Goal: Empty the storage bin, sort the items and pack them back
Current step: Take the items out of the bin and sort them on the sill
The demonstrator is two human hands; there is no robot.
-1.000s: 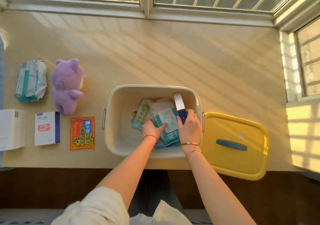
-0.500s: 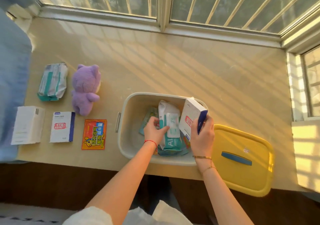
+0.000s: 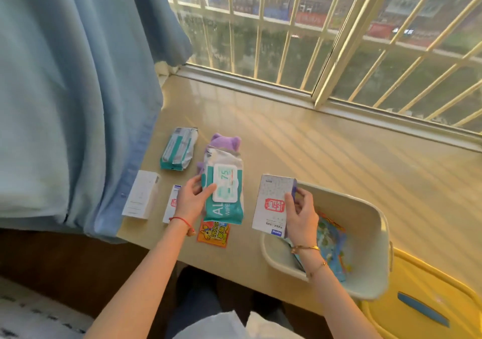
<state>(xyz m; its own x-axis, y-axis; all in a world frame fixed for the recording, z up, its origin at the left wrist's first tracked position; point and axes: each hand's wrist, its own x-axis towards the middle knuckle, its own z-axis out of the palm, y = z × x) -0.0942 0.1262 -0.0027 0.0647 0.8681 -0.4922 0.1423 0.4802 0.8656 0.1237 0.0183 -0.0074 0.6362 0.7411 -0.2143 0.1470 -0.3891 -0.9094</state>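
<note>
My left hand grips a teal-and-white wipes pack, held above the sill in front of the purple plush toy. My right hand holds a white box with a red stamp and blue side just left of the beige storage bin. Colourful flat packets remain inside the bin. On the sill lie another wipes pack, a tall white box, a stamped box partly behind my left hand, and an orange packet.
The yellow lid with a blue handle lies right of the bin at the sill's front edge. A blue curtain hangs at the left, over the sill's end. A barred window runs along the back.
Both hands have lifted out of the bin and moved left, the left carrying the wipes pack and the right the white box. The camera has turned left and up.
</note>
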